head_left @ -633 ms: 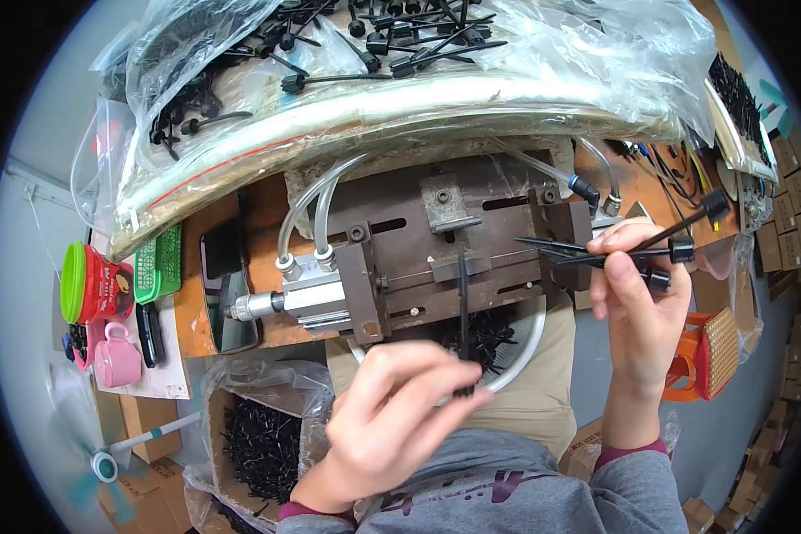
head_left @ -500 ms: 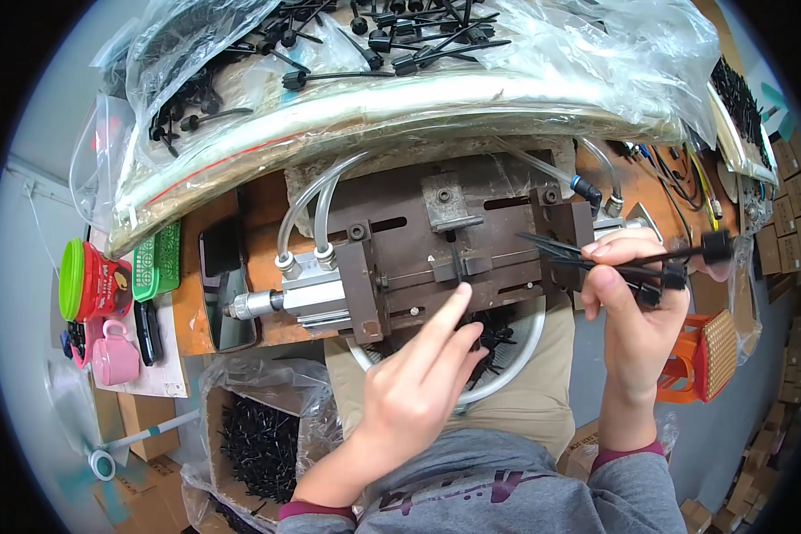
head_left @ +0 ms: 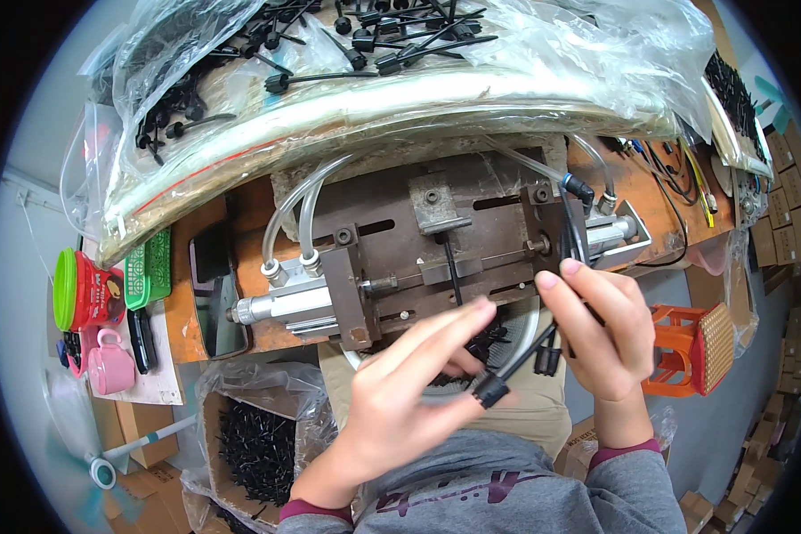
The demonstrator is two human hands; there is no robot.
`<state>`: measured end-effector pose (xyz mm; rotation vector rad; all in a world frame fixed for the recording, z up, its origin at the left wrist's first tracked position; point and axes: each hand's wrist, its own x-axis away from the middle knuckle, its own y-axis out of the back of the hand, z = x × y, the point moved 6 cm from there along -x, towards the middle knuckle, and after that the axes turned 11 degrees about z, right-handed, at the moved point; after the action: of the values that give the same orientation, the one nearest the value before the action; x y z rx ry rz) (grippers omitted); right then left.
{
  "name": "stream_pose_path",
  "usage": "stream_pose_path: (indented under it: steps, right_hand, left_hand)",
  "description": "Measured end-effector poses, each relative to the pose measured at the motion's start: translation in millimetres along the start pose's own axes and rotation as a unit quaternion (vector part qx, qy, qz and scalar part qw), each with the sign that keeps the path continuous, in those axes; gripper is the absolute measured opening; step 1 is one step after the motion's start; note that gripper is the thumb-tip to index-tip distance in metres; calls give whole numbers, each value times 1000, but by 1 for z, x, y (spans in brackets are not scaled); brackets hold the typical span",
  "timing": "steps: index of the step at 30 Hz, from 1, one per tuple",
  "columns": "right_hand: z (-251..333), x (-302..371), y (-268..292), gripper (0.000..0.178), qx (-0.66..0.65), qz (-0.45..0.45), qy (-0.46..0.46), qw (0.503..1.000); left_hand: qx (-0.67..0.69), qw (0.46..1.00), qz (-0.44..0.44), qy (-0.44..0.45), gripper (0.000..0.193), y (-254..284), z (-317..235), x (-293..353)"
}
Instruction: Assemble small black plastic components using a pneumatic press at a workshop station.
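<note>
Several thin black stems with knobbed ends (head_left: 547, 360) are pinched in my right hand (head_left: 603, 331), to the right of the metal fixture. Their knobs hang down toward my left hand (head_left: 400, 396). The left hand's fingers stretch out in front of the fixture, and its thumb is close to or touching one black knob (head_left: 491, 390); blur hides whether it grips it. Another black stem (head_left: 452, 267) sits in the middle of the brown fixture (head_left: 392, 254), beneath a grey metal block (head_left: 438, 206). Below the hands, a white-rimmed basket (head_left: 529, 334) of black parts is partly hidden.
A pneumatic cylinder (head_left: 285, 307) with clear hoses (head_left: 307, 214) flanks the fixture's left; another (head_left: 610, 233) its right. Black parts lie on a plastic-covered pad (head_left: 347, 120) behind. A box of black parts (head_left: 258, 449) stands lower left, an orange stool (head_left: 672, 351) right.
My right hand has moved left and turned, so the knobs now point down instead of right. My left index finger has drawn back from the stem in the fixture.
</note>
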<state>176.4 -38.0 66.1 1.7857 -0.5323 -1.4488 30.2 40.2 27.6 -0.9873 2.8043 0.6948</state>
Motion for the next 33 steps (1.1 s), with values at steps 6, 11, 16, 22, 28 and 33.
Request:
stream_pose_path:
  steps: [6, 11, 16, 22, 28, 33]
  right_hand:
    - [-2, -2, -6, 36, -37, -7, -19, 999]
    - [-23, 6, -10, 39, -18, -84, -60, 995]
    - [-12, 5, -10, 40, -10, -48, -40, 998]
    - [-8, 3, -9, 44, -12, -11, -17, 1000]
    - [6, 3, -19, 46, -36, 6, 33, 999]
    - [11, -1, -22, 44, -64, -1, 31, 997]
  left_hand:
    - [93, 991, 50, -82, 37, 13, -26, 15]
    - [-196, 976, -70, -70, 35, 5, -20, 15]
    - [-361, 929, -44, -71, 29, -19, 7, 5]
    - [-403, 914, -11, -37, 31, -19, 3, -5]
    - [-58, 995, -56, -52, 37, -5, -7, -2]
    - [-145, 984, -45, -96, 41, -4, -20, 6]
